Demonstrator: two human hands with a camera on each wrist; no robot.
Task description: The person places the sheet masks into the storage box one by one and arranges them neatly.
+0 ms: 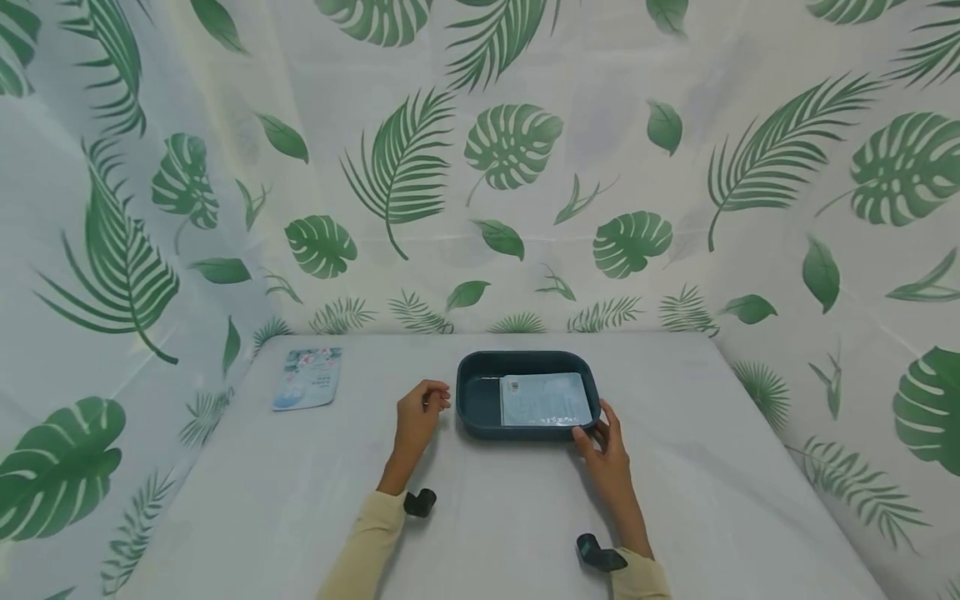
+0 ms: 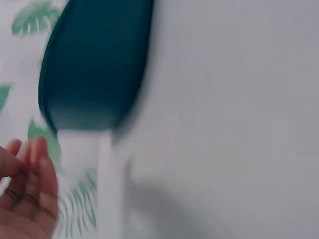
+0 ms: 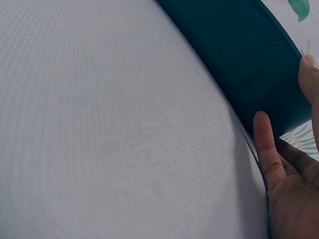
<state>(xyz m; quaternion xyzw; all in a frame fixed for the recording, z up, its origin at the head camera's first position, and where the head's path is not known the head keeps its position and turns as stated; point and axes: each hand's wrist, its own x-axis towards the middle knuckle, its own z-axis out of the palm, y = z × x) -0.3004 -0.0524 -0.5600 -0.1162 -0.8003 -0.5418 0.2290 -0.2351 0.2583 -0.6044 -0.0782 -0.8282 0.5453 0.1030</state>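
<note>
A dark teal rectangular tray with rounded corners sits on the white table, holding a flat light-blue packet in its right part. At the tray's front right corner is my right hand, its thumb on the rim and its fingers round the outer side. The right wrist view shows that hand against the tray's outer wall. My left hand hovers just left of the tray, fingers loosely bent and holding nothing. In the left wrist view, the hand is apart from the tray wall.
A second flat packet, light blue with a floral print, lies at the table's back left. White cloth walls with green leaf prints stand behind the table and at both sides. Black wrist devices sit on both forearms.
</note>
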